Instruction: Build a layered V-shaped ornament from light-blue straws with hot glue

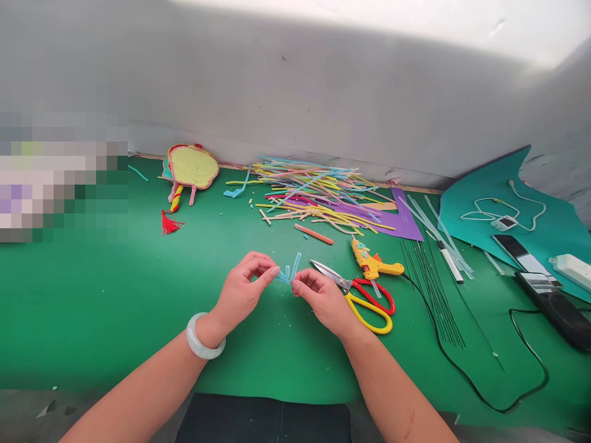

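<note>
Between my two hands are short blue pipe-cleaner-like strips (296, 266), joined or bunched at their lower ends, with two ends pointing up. My left hand (249, 280), with a pale bangle at the wrist, pinches the left end between thumb and fingertips. On the other side, the fingertips of my right hand (323, 298) close on the strips' lower right part. Scissors (355, 289) with one red and one yellow handle lie just beyond my right hand, blades apart. A yellow glue gun (373, 263) rests behind them, a clear stick beneath it.
A heap of coloured strips (314, 184) lies at the back over purple sheet (409, 221). A yellow fan-shaped craft (192, 167) with a red tassel sits back left. Thin wires (434, 295), glue sticks (447, 227), a black cord (443, 351) and a power strip (572, 271) occupy the right.
</note>
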`<state>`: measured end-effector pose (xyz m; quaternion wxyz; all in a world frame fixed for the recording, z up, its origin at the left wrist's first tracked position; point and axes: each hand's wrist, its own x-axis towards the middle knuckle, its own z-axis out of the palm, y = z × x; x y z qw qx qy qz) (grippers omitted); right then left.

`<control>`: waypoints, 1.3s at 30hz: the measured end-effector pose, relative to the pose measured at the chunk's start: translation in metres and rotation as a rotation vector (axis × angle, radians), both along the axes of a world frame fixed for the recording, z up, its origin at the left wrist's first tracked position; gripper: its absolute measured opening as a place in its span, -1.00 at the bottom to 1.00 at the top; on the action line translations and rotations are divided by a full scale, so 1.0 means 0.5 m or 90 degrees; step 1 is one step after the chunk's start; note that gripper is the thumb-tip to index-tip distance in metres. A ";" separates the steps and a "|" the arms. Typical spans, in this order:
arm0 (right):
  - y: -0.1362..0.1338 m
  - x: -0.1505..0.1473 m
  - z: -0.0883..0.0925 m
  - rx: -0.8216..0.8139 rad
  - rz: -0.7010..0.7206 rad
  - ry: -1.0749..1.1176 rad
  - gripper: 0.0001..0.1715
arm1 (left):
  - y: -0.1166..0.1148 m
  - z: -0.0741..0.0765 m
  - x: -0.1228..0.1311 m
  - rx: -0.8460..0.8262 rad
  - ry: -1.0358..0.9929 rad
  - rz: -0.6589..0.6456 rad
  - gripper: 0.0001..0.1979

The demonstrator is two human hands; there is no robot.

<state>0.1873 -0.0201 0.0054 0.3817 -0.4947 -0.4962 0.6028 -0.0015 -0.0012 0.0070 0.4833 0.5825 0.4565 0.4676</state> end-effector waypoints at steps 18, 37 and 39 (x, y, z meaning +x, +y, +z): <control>-0.001 -0.003 0.003 0.000 -0.008 0.004 -0.59 | -0.002 -0.003 0.005 0.034 0.041 0.006 -0.86; -0.002 -0.004 0.003 -0.002 -0.019 -0.001 -0.55 | 0.000 0.010 0.006 -0.031 0.017 -0.011 -0.78; -0.002 -0.004 0.004 0.000 -0.020 0.000 -0.55 | 0.000 0.012 0.005 -0.037 0.014 -0.013 -0.77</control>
